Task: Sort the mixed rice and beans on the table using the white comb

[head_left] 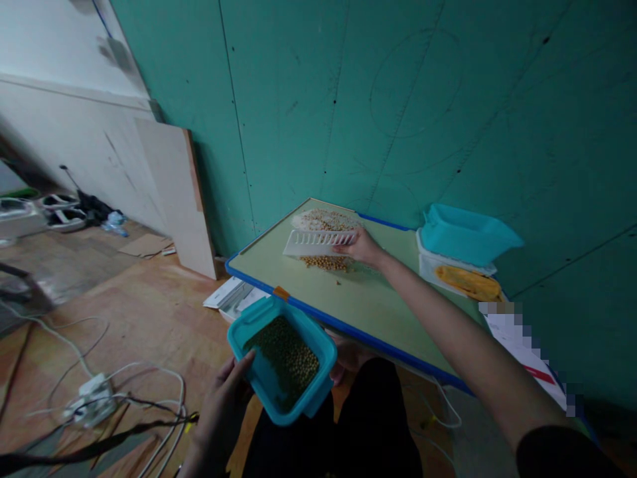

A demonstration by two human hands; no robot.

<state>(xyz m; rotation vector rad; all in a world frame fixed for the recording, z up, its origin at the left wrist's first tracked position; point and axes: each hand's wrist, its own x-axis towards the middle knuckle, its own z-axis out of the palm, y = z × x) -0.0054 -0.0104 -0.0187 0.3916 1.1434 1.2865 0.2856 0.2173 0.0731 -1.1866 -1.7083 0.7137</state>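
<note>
My left hand (231, 382) grips the near left rim of a turquoise plastic container (318, 345), thumb over the edge. Inside it lie small dark green beans (279, 352) and paler tan beans (303, 365). The container is held tilted just off the table's front edge. Over the table, my right hand (363, 249) is closed on the right end of a white slotted plastic piece (308, 245), which stands on its edge. Tan beans (326, 263) lie in front of this piece. Behind it, more beans rest on what looks like clear plastic (323, 218).
The pale green table (378, 299) has a blue edge and stands against a green wall (308, 99). At its right end are another turquoise container (468, 236) and an orange cloth-like item (468, 282). Cables and a power strip (94, 398) lie on the floor at left.
</note>
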